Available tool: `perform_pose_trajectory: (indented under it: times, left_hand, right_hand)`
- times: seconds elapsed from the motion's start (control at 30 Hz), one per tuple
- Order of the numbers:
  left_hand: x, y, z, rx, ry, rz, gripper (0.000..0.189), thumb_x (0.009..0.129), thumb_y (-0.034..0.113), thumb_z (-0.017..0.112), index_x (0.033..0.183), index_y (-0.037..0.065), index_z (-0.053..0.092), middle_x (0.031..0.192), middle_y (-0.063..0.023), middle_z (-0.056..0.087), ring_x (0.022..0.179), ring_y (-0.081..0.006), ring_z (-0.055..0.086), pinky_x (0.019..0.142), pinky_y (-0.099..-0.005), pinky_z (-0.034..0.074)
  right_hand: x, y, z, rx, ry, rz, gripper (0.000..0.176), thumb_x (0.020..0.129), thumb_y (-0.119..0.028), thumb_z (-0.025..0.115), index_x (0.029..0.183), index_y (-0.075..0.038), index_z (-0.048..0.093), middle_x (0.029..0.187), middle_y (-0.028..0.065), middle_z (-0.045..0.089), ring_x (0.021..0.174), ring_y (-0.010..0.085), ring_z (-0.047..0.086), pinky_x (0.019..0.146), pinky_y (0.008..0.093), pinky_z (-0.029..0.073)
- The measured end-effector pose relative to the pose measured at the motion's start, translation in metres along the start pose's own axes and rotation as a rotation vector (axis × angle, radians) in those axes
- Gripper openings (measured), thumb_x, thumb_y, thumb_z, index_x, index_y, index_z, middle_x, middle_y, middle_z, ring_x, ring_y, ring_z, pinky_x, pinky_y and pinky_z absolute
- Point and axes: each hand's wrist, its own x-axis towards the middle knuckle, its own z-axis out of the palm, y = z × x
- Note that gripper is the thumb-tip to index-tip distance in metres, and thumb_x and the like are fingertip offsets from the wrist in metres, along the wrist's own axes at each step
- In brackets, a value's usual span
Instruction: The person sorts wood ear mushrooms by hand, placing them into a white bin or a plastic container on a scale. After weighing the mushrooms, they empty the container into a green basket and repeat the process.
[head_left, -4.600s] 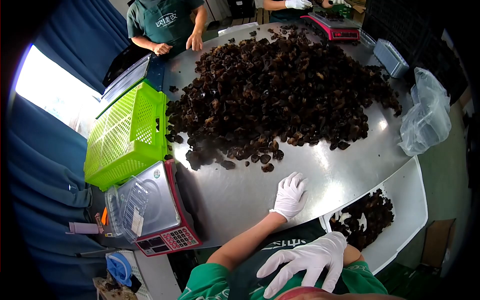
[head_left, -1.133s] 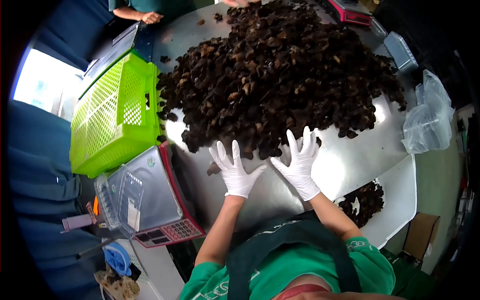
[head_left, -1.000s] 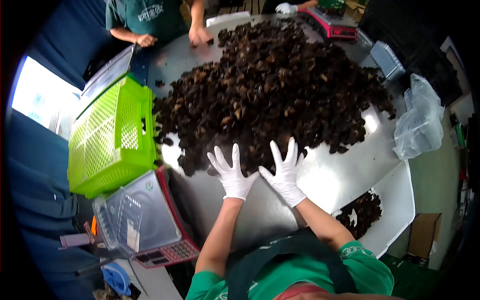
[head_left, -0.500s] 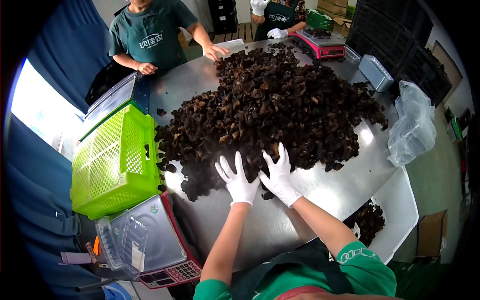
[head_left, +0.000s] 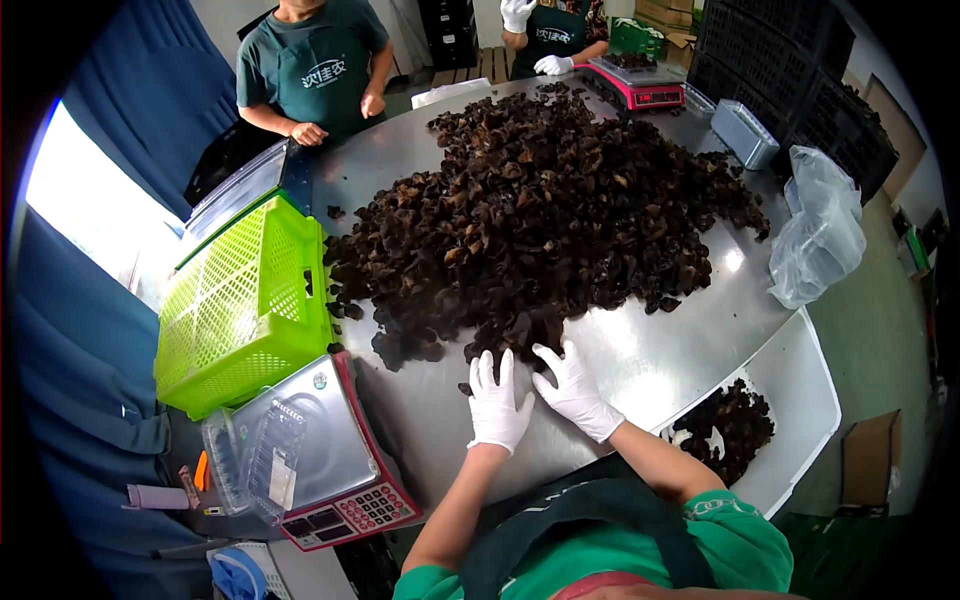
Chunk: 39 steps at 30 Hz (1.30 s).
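A broad heap of dark brown wood ear mushrooms [head_left: 540,210] covers much of the metal table [head_left: 640,370]. At its near edge, my left hand [head_left: 499,405] in a white glove lies low, fingers stretched forward beside a few loose pieces. My right hand [head_left: 578,394], also gloved in white, is close on the right with its fingers apart. Its fingertips meet the front of the heap. Neither hand grips anything that I can see.
On the left are a bright green crate [head_left: 240,310] and a red-edged scale [head_left: 320,450] bearing clear plastic boxes. A white tub [head_left: 805,400] with mushrooms stands at the right, below a plastic bag [head_left: 820,230]. Two people [head_left: 315,75] stand across the table, near another scale [head_left: 650,97].
Both my hands have drawn back toward me, and some mushrooms at the near edge have come along. The person at far left has pulled a hand back from the heap.
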Motion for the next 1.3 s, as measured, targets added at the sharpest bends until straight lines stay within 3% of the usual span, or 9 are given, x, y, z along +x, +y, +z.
perform_pose_trajectory:
  times: [0.1,0.13,0.23,0.43,0.47,0.6,0.73,0.93,1.3]
  left_hand:
    - [-0.021,0.012,-0.001,0.145,-0.103,-0.085,0.086,0.084,0.035,0.077,0.157,0.013,0.039,0.164,-0.0214,0.028,0.151,-0.0440,0.025,0.108,-0.0661,0.036]
    - [-0.033,-0.003,0.021,0.169,0.045,0.017,0.081,0.086,0.038,0.075,0.156,0.013,0.042,0.166,-0.0186,0.027,0.151,-0.0432,0.025,0.104,-0.0710,0.034]
    - [-0.045,-0.006,0.032,0.060,0.111,0.003,0.068,0.087,0.032,0.074,0.148,0.010,0.051,0.161,-0.0229,0.033,0.148,-0.0470,0.030,0.112,-0.0615,0.034]
    - [-0.042,-0.013,0.035,0.009,0.306,0.167,0.061,0.085,0.024,0.075,0.141,0.008,0.056,0.158,-0.0224,0.038,0.145,-0.0439,0.036,0.108,-0.0574,0.039]
    - [-0.040,-0.010,0.030,-0.092,0.319,0.199,0.055,0.084,0.010,0.071,0.138,0.007,0.058,0.156,-0.0245,0.040,0.141,-0.0450,0.041,0.108,-0.0534,0.042]
    - [-0.043,-0.009,0.030,-0.180,0.322,0.253,0.049,0.084,-0.008,0.059,0.131,0.006,0.063,0.154,-0.0230,0.045,0.133,-0.0409,0.054,0.101,-0.0427,0.054]
    - [-0.044,-0.014,0.035,-0.210,0.333,0.246,0.048,0.087,-0.008,0.057,0.132,0.007,0.063,0.155,-0.0194,0.047,0.121,-0.0341,0.065,0.086,-0.0385,0.060]
    - [-0.046,-0.015,0.036,-0.154,0.382,0.205,0.046,0.087,-0.006,0.061,0.131,0.008,0.063,0.156,-0.0207,0.045,0.114,-0.0326,0.068,0.078,-0.0370,0.062]
    - [-0.067,-0.002,0.010,-0.217,0.289,-0.004,0.055,0.088,-0.006,0.059,0.141,0.007,0.053,0.161,-0.0288,0.031,0.135,-0.0440,0.050,0.099,-0.0435,0.055]
  right_hand:
    - [-0.023,-0.002,0.005,-0.098,0.035,0.014,0.059,0.087,-0.028,0.072,0.142,-0.012,0.057,0.126,0.0239,0.053,0.112,0.0407,0.057,0.093,0.0499,0.049]
    - [-0.031,0.004,0.012,-0.112,0.045,0.008,0.062,0.087,-0.028,0.071,0.145,-0.012,0.054,0.128,0.0233,0.053,0.112,0.0402,0.057,0.092,0.0489,0.049]
    - [-0.044,0.000,0.015,-0.177,0.137,-0.097,0.062,0.087,-0.027,0.071,0.145,-0.012,0.054,0.131,0.0238,0.052,0.114,0.0402,0.057,0.094,0.0492,0.049]
    - [-0.042,0.009,0.024,-0.111,0.225,-0.129,0.060,0.086,-0.023,0.072,0.143,-0.016,0.058,0.142,0.0228,0.047,0.121,0.0415,0.052,0.101,0.0499,0.045]
    - [-0.042,0.009,0.023,-0.085,0.225,-0.113,0.060,0.085,-0.022,0.073,0.143,-0.018,0.059,0.146,0.0226,0.043,0.128,0.0418,0.048,0.106,0.0504,0.042]
    - [-0.042,0.006,0.021,-0.139,0.249,-0.073,0.059,0.088,-0.024,0.071,0.145,-0.018,0.057,0.155,0.0236,0.036,0.138,0.0419,0.040,0.111,0.0517,0.038]
    - [-0.041,0.007,0.022,-0.140,0.215,-0.058,0.059,0.089,-0.027,0.069,0.146,-0.016,0.055,0.160,0.0238,0.031,0.143,0.0422,0.036,0.113,0.0526,0.036]
    - [-0.042,0.007,0.021,-0.134,0.192,-0.063,0.058,0.089,-0.026,0.070,0.144,-0.014,0.056,0.160,0.0241,0.032,0.142,0.0419,0.038,0.114,0.0511,0.037]
    - [-0.039,0.005,0.014,-0.022,0.245,-0.061,0.052,0.086,-0.018,0.072,0.136,-0.011,0.063,0.157,0.0219,0.036,0.138,0.0412,0.043,0.113,0.0494,0.039]
